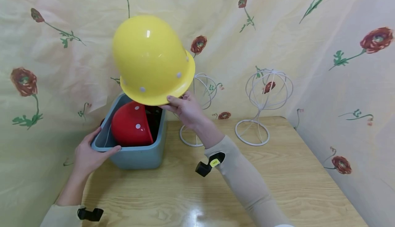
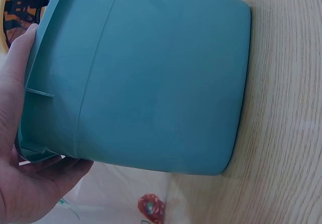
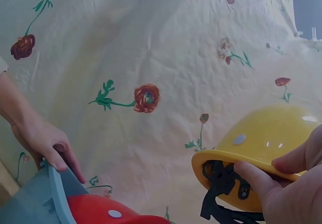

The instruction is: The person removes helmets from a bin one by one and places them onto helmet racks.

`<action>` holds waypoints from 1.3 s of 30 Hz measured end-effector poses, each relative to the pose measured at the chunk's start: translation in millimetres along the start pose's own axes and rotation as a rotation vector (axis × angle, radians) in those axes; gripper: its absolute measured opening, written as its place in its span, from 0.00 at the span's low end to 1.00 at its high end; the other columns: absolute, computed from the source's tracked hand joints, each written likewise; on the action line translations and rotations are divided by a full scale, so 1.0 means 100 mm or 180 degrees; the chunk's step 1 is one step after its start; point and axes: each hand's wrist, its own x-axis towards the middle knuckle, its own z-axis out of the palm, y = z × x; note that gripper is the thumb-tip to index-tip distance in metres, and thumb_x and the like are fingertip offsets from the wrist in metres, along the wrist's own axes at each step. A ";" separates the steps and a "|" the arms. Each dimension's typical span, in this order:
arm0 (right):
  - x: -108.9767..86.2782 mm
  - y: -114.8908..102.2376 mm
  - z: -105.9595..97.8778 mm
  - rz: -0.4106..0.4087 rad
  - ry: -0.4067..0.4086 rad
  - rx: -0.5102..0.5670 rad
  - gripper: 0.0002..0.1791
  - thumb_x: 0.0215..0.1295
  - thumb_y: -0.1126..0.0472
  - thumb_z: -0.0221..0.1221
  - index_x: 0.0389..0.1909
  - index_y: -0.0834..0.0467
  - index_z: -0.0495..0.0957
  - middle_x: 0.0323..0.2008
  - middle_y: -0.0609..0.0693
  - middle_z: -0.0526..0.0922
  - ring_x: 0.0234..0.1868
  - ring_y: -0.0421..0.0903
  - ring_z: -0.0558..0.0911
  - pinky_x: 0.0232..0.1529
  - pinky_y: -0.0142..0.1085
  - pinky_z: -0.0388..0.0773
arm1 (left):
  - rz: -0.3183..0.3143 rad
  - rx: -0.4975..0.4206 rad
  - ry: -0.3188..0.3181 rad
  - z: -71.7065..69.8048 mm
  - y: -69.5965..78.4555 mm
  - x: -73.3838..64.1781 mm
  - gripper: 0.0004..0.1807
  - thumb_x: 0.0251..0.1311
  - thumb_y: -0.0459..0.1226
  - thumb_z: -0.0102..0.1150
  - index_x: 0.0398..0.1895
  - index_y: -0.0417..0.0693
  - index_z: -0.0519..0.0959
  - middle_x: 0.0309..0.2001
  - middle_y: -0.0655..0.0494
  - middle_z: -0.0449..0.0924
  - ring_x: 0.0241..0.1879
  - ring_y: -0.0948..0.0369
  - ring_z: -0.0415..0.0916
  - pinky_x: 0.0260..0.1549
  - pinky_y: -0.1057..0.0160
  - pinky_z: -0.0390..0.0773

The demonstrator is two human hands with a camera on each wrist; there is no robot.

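Observation:
A yellow hard hat (image 1: 151, 55) hangs in the air above the bin, its brim pinched by my right hand (image 1: 185, 108). Black straps (image 3: 216, 183) of its inner harness show under the brim in the right wrist view. My left hand (image 1: 89, 153) grips the near left corner of the blue-grey plastic bin (image 1: 139, 158), thumb over the rim and fingers along the outside. Inside the bin lies a red hard hat (image 1: 129, 124), tipped on its side, with dark straps beside it. In the left wrist view the bin's side wall (image 2: 161, 78) fills most of the picture.
Two white wire stands with round cage tops are on the wooden table (image 1: 277, 179): one stand (image 1: 259, 108) at the back right, the other stand (image 1: 192, 141) partly hidden behind my right arm. Flower-patterned cloth (image 1: 308, 55) covers the walls behind and to the sides.

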 end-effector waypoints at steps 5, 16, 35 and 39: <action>-0.03 -0.08 -0.09 -0.0002 0.0076 0.0029 0.25 0.81 0.74 0.46 0.76 0.68 0.64 0.69 0.64 0.77 0.49 0.36 0.90 0.55 0.32 0.87 | 0.0004 -0.0009 0.0000 0.00 -0.01 -0.01 0.59 0.54 0.53 0.79 0.85 0.45 0.57 0.78 0.29 0.61 0.71 0.32 0.62 0.61 0.26 0.75; -0.12 -0.23 -0.29 -0.0112 0.0144 -0.0114 0.27 0.81 0.74 0.46 0.78 0.66 0.64 0.67 0.58 0.80 0.54 0.38 0.89 0.61 0.39 0.85 | -0.0012 0.0032 -0.0009 0.00 -0.01 -0.01 0.59 0.55 0.52 0.79 0.85 0.44 0.57 0.78 0.28 0.60 0.71 0.32 0.61 0.61 0.26 0.76; -0.21 -0.34 -0.63 -0.0367 0.0253 -0.0078 0.24 0.80 0.75 0.45 0.74 0.64 0.68 0.57 0.46 0.85 0.55 0.41 0.89 0.57 0.35 0.87 | -0.0054 0.0008 -0.0006 0.04 -0.03 0.01 0.60 0.55 0.54 0.79 0.86 0.45 0.56 0.79 0.29 0.60 0.72 0.32 0.60 0.61 0.26 0.76; -0.23 -0.38 -0.69 -0.0361 0.0337 -0.0012 0.22 0.80 0.75 0.45 0.69 0.60 0.71 0.56 0.45 0.85 0.55 0.41 0.89 0.57 0.35 0.87 | -0.0028 -0.0030 -0.0018 0.03 -0.02 0.02 0.60 0.55 0.53 0.79 0.86 0.45 0.56 0.79 0.29 0.60 0.72 0.32 0.61 0.61 0.26 0.77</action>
